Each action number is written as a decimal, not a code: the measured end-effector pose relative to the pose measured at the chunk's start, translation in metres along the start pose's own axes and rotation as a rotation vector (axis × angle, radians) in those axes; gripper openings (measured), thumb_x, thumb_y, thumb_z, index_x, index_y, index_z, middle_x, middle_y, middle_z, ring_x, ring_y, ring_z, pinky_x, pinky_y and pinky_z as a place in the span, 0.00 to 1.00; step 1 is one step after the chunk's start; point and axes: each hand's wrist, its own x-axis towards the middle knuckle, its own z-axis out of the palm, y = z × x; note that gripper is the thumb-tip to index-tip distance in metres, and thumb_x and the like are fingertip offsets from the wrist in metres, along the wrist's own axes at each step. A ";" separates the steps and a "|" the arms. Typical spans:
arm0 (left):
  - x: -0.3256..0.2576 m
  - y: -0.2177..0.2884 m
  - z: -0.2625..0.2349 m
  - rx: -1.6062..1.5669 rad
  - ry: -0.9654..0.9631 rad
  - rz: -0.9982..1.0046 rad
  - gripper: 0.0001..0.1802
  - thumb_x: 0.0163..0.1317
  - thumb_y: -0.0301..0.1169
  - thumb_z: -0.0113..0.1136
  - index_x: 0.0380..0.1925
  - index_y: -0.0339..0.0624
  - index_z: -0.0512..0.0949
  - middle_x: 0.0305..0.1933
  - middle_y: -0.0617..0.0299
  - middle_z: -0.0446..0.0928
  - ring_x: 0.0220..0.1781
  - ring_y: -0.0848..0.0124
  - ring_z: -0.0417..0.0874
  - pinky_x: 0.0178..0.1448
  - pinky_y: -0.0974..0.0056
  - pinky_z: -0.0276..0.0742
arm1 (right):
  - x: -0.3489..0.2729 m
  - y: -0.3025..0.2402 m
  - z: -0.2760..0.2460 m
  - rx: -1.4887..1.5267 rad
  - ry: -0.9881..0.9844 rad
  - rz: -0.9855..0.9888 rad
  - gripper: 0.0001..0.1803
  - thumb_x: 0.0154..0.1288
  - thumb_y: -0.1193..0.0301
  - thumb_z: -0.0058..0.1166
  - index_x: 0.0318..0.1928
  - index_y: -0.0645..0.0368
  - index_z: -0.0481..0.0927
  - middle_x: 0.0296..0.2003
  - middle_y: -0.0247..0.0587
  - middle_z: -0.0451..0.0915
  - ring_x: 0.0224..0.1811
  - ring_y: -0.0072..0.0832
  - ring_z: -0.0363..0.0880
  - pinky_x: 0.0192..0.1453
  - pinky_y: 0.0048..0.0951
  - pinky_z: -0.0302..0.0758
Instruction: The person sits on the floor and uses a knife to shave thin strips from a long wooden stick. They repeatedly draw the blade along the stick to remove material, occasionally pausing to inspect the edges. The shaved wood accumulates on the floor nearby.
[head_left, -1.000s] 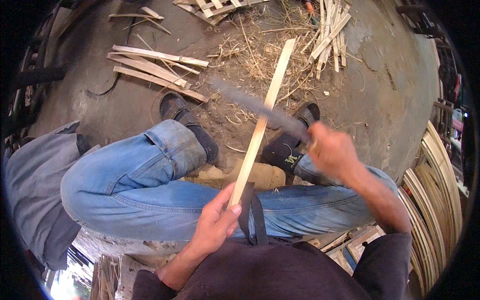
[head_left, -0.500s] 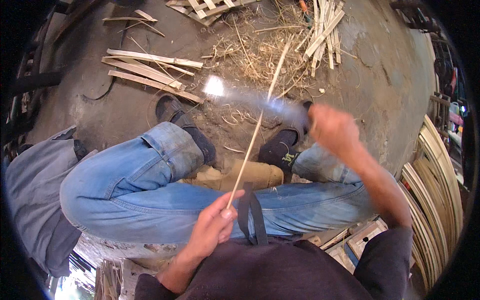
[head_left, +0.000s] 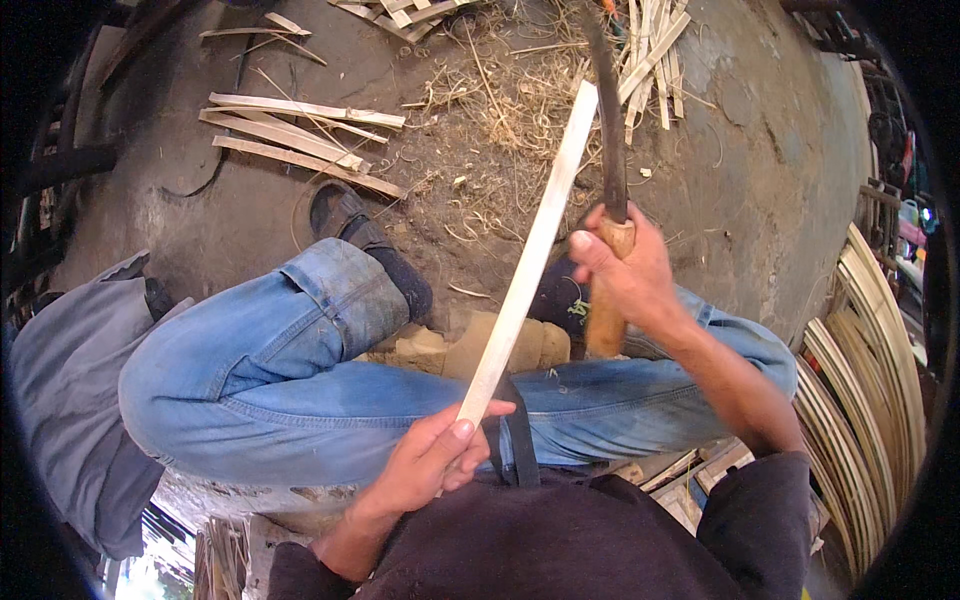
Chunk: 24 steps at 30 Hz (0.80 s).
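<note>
Near my lap, my left hand pinches the lower end of a pale flat bamboo strip between thumb and fingers. The strip slants up and away to the right, its broad face showing. To the right of it, my right hand is wrapped round the wooden handle of a long knife. Its dark blade points away from me, close beside the strip's far end but apart from it lower down. The handle's butt reaches down by my right leg.
Split strips lie on the floor at the left, with another pile at the far right. Thin shavings litter the ground between them. Long bent strips are stacked at my right. A wooden block lies between my feet.
My right hand has drawn left and slightly down, and the blurred blade has swung from pointing left to pointing away. The strip has turned from its narrow edge to its broad face.
</note>
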 end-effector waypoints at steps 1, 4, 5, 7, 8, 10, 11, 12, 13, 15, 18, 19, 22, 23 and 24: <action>0.001 0.000 0.001 0.023 -0.017 0.000 0.26 0.78 0.39 0.37 0.68 0.34 0.62 0.27 0.69 0.64 0.23 0.83 0.63 0.24 0.77 0.60 | -0.002 -0.005 0.011 0.088 -0.024 -0.013 0.15 0.61 0.72 0.65 0.43 0.61 0.73 0.30 0.36 0.79 0.27 0.21 0.79 0.31 0.25 0.77; 0.001 -0.004 0.004 0.063 -0.035 0.016 0.26 0.78 0.39 0.37 0.68 0.34 0.62 0.27 0.69 0.65 0.23 0.82 0.63 0.25 0.77 0.61 | -0.002 -0.011 0.034 0.265 -0.108 -0.016 0.15 0.59 0.76 0.65 0.43 0.60 0.73 0.32 0.34 0.79 0.30 0.17 0.78 0.34 0.21 0.76; 0.004 -0.005 0.004 0.059 -0.026 0.031 0.26 0.78 0.39 0.37 0.68 0.34 0.62 0.27 0.69 0.64 0.23 0.82 0.63 0.25 0.77 0.60 | 0.001 -0.011 0.035 0.259 -0.105 -0.045 0.15 0.59 0.76 0.65 0.43 0.60 0.73 0.32 0.34 0.79 0.30 0.17 0.78 0.34 0.21 0.76; 0.007 -0.007 0.004 -0.021 0.000 0.024 0.25 0.78 0.39 0.38 0.67 0.33 0.63 0.26 0.70 0.63 0.22 0.83 0.60 0.25 0.77 0.58 | 0.005 -0.007 0.037 0.250 -0.110 -0.092 0.15 0.58 0.77 0.65 0.43 0.60 0.73 0.33 0.33 0.80 0.31 0.17 0.78 0.35 0.22 0.77; 0.008 -0.007 0.003 -0.093 0.010 0.006 0.25 0.77 0.39 0.39 0.65 0.32 0.63 0.25 0.70 0.61 0.21 0.83 0.58 0.24 0.76 0.57 | 0.005 -0.002 0.036 0.122 -0.116 -0.161 0.16 0.58 0.70 0.67 0.42 0.60 0.73 0.31 0.37 0.80 0.31 0.20 0.79 0.37 0.24 0.77; 0.007 -0.009 0.000 -0.164 0.041 0.007 0.24 0.77 0.39 0.40 0.63 0.31 0.65 0.24 0.71 0.60 0.20 0.84 0.56 0.22 0.76 0.54 | -0.011 -0.008 0.032 -0.288 -0.170 -0.219 0.16 0.60 0.68 0.66 0.43 0.59 0.73 0.30 0.36 0.79 0.27 0.23 0.79 0.33 0.26 0.77; 0.007 -0.011 -0.003 -0.159 0.060 0.025 0.23 0.77 0.38 0.41 0.62 0.32 0.65 0.24 0.71 0.59 0.20 0.84 0.55 0.22 0.76 0.53 | -0.023 -0.011 0.030 -0.493 -0.194 -0.251 0.16 0.60 0.68 0.65 0.43 0.59 0.73 0.29 0.35 0.78 0.25 0.25 0.79 0.31 0.27 0.77; 0.008 -0.010 -0.004 -0.149 0.074 0.045 0.22 0.77 0.38 0.41 0.60 0.32 0.66 0.24 0.72 0.59 0.20 0.84 0.54 0.22 0.76 0.52 | -0.040 -0.011 0.026 -0.658 -0.308 -0.280 0.17 0.59 0.66 0.65 0.43 0.59 0.73 0.28 0.38 0.79 0.26 0.31 0.80 0.32 0.31 0.78; 0.008 -0.009 -0.003 -0.153 0.108 0.027 0.21 0.77 0.38 0.41 0.59 0.33 0.67 0.24 0.72 0.59 0.20 0.84 0.54 0.22 0.76 0.52 | -0.058 -0.010 0.022 -0.822 -0.426 -0.307 0.18 0.58 0.64 0.65 0.43 0.59 0.73 0.28 0.42 0.79 0.26 0.37 0.81 0.32 0.34 0.79; 0.007 -0.006 0.000 -0.159 0.165 -0.014 0.19 0.77 0.38 0.42 0.57 0.34 0.68 0.24 0.72 0.59 0.20 0.84 0.54 0.22 0.76 0.51 | -0.082 -0.007 0.013 -1.030 -0.511 -0.557 0.18 0.56 0.66 0.64 0.43 0.59 0.73 0.28 0.46 0.78 0.28 0.44 0.81 0.31 0.40 0.79; 0.005 -0.006 0.004 -0.025 0.172 0.064 0.19 0.77 0.38 0.41 0.55 0.35 0.69 0.24 0.72 0.58 0.20 0.84 0.54 0.22 0.76 0.51 | -0.071 -0.006 0.006 -1.100 -0.482 -0.541 0.13 0.59 0.68 0.58 0.40 0.60 0.71 0.28 0.49 0.78 0.29 0.49 0.82 0.31 0.45 0.80; 0.006 -0.007 0.004 -0.008 0.184 0.072 0.19 0.77 0.38 0.41 0.56 0.34 0.68 0.24 0.73 0.59 0.21 0.84 0.54 0.22 0.76 0.51 | -0.066 -0.006 0.005 -1.083 -0.444 -0.469 0.11 0.61 0.68 0.55 0.39 0.61 0.71 0.28 0.49 0.78 0.29 0.49 0.83 0.31 0.47 0.81; 0.008 -0.008 0.005 0.077 0.217 0.100 0.19 0.77 0.38 0.41 0.56 0.34 0.69 0.24 0.73 0.59 0.21 0.85 0.55 0.22 0.75 0.52 | -0.082 -0.013 0.006 -1.130 -0.531 -0.519 0.09 0.62 0.69 0.53 0.37 0.61 0.70 0.30 0.51 0.79 0.30 0.49 0.83 0.30 0.48 0.80; 0.006 -0.009 0.006 0.124 0.222 0.110 0.19 0.77 0.38 0.41 0.56 0.34 0.69 0.24 0.73 0.59 0.21 0.85 0.55 0.22 0.75 0.52 | -0.082 -0.016 0.003 -1.186 -0.552 -0.596 0.09 0.62 0.70 0.52 0.37 0.61 0.70 0.31 0.52 0.79 0.30 0.50 0.83 0.29 0.48 0.80; 0.002 -0.012 0.008 0.164 0.236 0.116 0.19 0.77 0.38 0.41 0.56 0.34 0.69 0.24 0.73 0.60 0.21 0.85 0.56 0.22 0.75 0.52 | -0.070 -0.011 -0.001 -1.191 -0.424 -0.556 0.08 0.62 0.70 0.52 0.37 0.62 0.70 0.30 0.53 0.79 0.30 0.51 0.83 0.29 0.49 0.79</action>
